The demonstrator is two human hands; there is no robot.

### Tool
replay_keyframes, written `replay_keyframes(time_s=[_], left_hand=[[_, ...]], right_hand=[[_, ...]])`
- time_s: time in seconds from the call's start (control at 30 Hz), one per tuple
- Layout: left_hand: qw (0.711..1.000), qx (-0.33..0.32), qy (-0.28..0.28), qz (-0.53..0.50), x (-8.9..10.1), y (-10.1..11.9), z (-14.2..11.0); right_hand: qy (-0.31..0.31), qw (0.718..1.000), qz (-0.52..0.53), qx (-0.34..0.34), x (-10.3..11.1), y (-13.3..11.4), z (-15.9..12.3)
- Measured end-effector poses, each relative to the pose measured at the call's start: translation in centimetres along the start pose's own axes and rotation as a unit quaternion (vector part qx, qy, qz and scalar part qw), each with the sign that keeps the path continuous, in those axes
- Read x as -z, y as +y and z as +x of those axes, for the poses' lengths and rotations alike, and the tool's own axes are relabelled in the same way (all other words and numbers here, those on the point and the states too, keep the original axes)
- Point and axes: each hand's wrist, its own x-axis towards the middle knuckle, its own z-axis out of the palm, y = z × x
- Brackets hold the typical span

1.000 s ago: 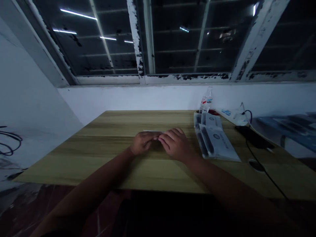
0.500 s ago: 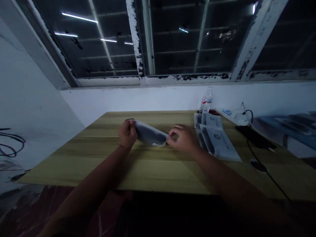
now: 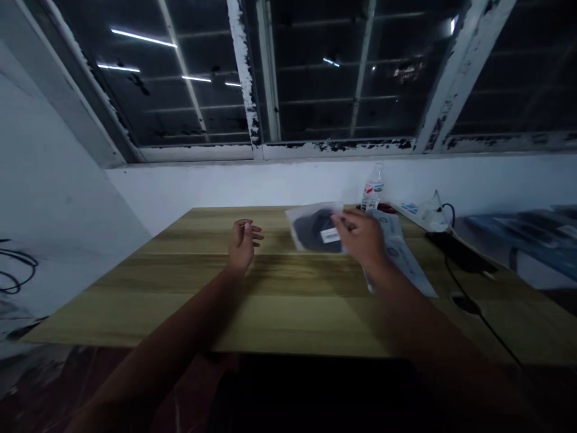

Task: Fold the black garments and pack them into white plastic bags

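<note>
One flat plastic pouch | right hand pinching | left hand open

The left hand is open above the wooden surface, fingers spread, touching nothing. The right hand, slightly blurred, pinches the edge of a clear bag, with a dark item and a white label showing through it. Just beside that hand lies a pile of printed packets. Farther back, a water bottle stands by the white wall, below a dark window with peeling paint.
</note>
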Motion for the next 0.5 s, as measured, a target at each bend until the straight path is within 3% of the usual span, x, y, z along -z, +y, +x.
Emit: replay_keyframes(time_s=[0.17,0.23,0.3,0.4,0.47,0.5], left_hand=[[0.999,0.004,-0.039,-0.011,0.1,-0.7,0.2],[0.998,0.0,-0.059,-0.005,0.1,-1.0,0.2],[0.997,-0.01,-0.08,0.011,0.1,-1.5,0.2],[0.994,-0.039,-0.095,0.048,0.2,-2.3,0.2],[0.991,-0.055,-0.101,0.069,0.3,-2.8,0.3],[0.99,-0.06,-0.104,0.075,0.3,-3.0,0.4]], right_hand=[[0.099,0.972,-0.212,-0.025,5.5,6.1,3.3],[0.091,0.955,-0.277,-0.056,6.6,7.8,3.4],[0.003,0.941,-0.32,-0.106,6.7,8.8,3.1],[-0.205,0.899,-0.314,-0.225,6.2,9.4,2.3],[-0.258,0.878,-0.297,-0.273,6.3,9.6,2.1],[-0.245,0.877,-0.301,-0.283,6.6,9.8,2.1]])
